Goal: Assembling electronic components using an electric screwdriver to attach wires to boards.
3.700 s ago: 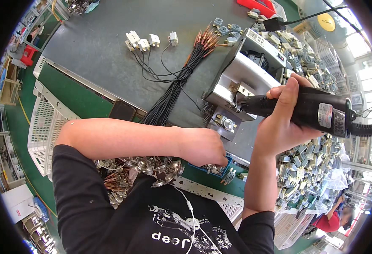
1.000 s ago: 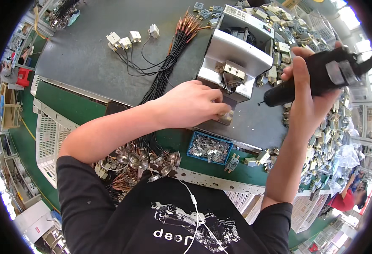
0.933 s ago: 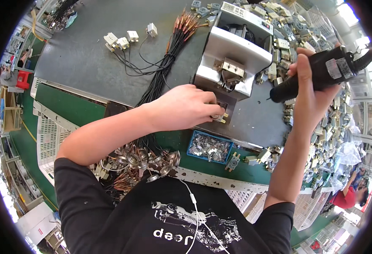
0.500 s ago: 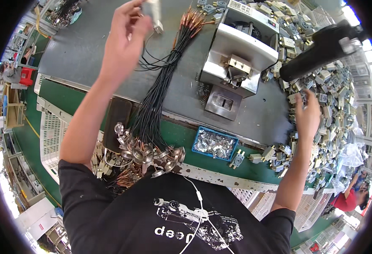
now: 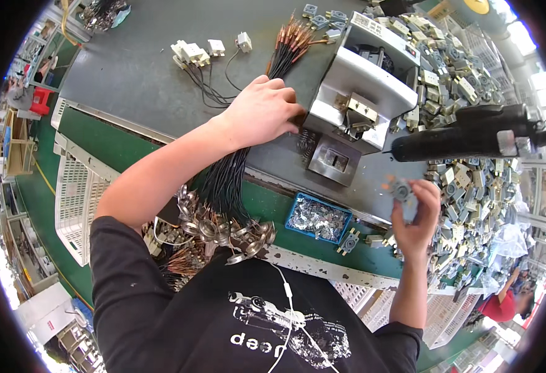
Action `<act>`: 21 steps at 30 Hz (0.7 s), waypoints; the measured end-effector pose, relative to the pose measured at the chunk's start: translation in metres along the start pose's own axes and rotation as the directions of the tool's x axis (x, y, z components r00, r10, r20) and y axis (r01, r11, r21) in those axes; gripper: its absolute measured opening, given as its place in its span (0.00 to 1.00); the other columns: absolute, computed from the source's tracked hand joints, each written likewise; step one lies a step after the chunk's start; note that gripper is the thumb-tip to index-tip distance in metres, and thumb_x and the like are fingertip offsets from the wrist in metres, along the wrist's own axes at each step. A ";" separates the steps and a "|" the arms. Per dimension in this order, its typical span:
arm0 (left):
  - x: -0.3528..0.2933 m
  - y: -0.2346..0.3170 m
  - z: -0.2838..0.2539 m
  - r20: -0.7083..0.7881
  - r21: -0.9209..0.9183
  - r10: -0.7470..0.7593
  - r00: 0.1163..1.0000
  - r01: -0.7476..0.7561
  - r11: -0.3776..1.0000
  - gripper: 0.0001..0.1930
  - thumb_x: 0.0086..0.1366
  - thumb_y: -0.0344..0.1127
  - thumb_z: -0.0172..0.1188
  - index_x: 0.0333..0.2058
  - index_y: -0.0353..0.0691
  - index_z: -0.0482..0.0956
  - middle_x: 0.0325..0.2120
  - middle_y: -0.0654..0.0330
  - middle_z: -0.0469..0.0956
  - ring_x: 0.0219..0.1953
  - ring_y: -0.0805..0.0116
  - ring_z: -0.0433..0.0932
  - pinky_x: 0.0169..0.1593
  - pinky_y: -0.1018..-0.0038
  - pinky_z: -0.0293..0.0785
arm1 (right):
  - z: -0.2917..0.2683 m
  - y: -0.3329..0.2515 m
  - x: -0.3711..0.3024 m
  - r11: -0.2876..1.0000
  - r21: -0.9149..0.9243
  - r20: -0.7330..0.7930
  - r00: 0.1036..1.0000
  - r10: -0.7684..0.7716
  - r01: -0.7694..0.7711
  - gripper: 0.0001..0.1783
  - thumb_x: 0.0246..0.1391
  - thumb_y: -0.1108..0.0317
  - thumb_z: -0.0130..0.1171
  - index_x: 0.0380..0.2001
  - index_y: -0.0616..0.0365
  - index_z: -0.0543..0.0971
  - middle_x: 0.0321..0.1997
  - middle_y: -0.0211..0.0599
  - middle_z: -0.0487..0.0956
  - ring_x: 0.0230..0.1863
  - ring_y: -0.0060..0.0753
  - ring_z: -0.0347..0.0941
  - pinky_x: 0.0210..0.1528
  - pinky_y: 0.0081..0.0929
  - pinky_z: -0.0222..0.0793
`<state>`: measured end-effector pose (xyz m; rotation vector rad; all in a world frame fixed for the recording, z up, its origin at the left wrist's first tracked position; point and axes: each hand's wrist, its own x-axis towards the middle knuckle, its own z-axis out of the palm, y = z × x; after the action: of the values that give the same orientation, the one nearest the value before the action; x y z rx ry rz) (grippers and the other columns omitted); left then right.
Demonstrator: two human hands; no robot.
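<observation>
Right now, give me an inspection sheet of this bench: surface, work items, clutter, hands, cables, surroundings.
Surface: grey bench top with a green front edge.
Work items: grey fixture block; small grey part in the right hand; bundle of black wires.
Clutter: heap of grey parts at right; blue tray of metal pieces; ring terminals at the bench edge.
Hands: left hand on the wire bundle beside the fixture; right hand pinching the small part.
Cables: white connectors on thin black leads; black power screwdriver hanging, unheld.
Surroundings: white crates at left.
</observation>
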<state>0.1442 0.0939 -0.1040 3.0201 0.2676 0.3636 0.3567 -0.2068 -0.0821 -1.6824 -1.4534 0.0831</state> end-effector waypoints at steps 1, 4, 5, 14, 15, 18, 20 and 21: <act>0.000 0.000 0.001 0.003 0.004 0.000 1.000 0.000 1.000 0.13 0.59 0.42 0.67 0.40 0.46 0.82 0.36 0.63 0.80 0.45 0.63 0.77 0.52 0.66 0.69 | 0.009 -0.008 0.000 1.000 -0.009 -0.003 1.000 0.002 -0.002 0.29 0.46 0.91 0.61 0.51 0.57 0.71 0.52 0.46 0.73 0.54 0.44 0.76 0.58 0.37 0.72; -0.001 0.006 -0.006 0.012 -0.025 -0.004 1.000 0.004 1.000 0.12 0.60 0.41 0.66 0.40 0.45 0.82 0.34 0.62 0.79 0.45 0.63 0.77 0.52 0.66 0.69 | 0.019 -0.017 0.000 0.954 0.300 -0.014 1.000 0.004 0.001 0.32 0.45 0.92 0.61 0.53 0.57 0.70 0.56 0.48 0.71 0.55 0.46 0.75 0.62 0.41 0.71; -0.004 0.005 -0.012 0.018 -0.045 -0.028 0.999 0.029 0.999 0.11 0.61 0.40 0.65 0.40 0.44 0.82 0.34 0.61 0.79 0.44 0.63 0.78 0.52 0.66 0.70 | 0.020 -0.018 0.005 0.968 0.247 0.022 0.999 -0.048 0.041 0.32 0.45 0.92 0.62 0.53 0.56 0.70 0.55 0.48 0.71 0.56 0.47 0.75 0.61 0.41 0.72; -0.019 0.021 -0.037 0.074 -0.447 -0.035 0.997 0.065 0.892 0.09 0.64 0.33 0.62 0.43 0.43 0.82 0.36 0.59 0.80 0.44 0.56 0.79 0.50 0.62 0.75 | 0.064 -0.036 0.030 0.932 -0.311 0.166 0.976 -0.140 0.186 0.16 0.43 0.79 0.70 0.36 0.57 0.77 0.48 0.45 0.77 0.37 0.42 0.77 0.40 0.33 0.77; -0.020 0.021 -0.038 0.073 -0.443 -0.038 0.997 0.067 0.894 0.09 0.64 0.33 0.62 0.43 0.43 0.82 0.36 0.59 0.80 0.44 0.56 0.79 0.50 0.62 0.75 | 0.068 -0.030 0.031 0.926 -0.337 0.236 0.967 -0.092 0.171 0.18 0.44 0.76 0.70 0.41 0.56 0.78 0.52 0.45 0.77 0.39 0.45 0.78 0.43 0.35 0.78; -0.022 0.022 -0.041 0.158 -0.478 -0.035 0.987 0.108 0.872 0.10 0.66 0.35 0.60 0.43 0.40 0.81 0.38 0.55 0.79 0.44 0.53 0.79 0.51 0.60 0.76 | 0.060 -0.046 0.044 0.962 -0.264 0.378 0.925 0.042 0.065 0.22 0.46 0.77 0.68 0.47 0.55 0.79 0.56 0.46 0.77 0.43 0.49 0.79 0.46 0.39 0.77; -0.024 0.024 -0.042 0.222 -0.505 -0.016 0.975 0.129 0.854 0.10 0.66 0.35 0.60 0.43 0.40 0.82 0.39 0.55 0.80 0.46 0.53 0.79 0.51 0.61 0.76 | 0.049 -0.042 0.048 0.972 -0.235 0.439 0.895 0.081 0.027 0.24 0.48 0.77 0.66 0.52 0.54 0.79 0.58 0.46 0.77 0.46 0.50 0.80 0.48 0.43 0.75; -0.024 0.024 -0.038 0.213 -0.514 0.014 0.977 0.100 0.852 0.10 0.66 0.35 0.60 0.43 0.40 0.81 0.39 0.54 0.80 0.46 0.53 0.80 0.51 0.60 0.76 | 0.047 -0.036 0.050 0.964 -0.252 0.462 0.886 0.047 0.080 0.24 0.49 0.77 0.65 0.52 0.54 0.79 0.57 0.45 0.78 0.46 0.50 0.79 0.47 0.42 0.75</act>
<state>0.1161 0.0684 -0.0697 2.4775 0.1817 0.0860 0.3182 -0.1421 -0.0641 -1.9563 -1.9041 0.3147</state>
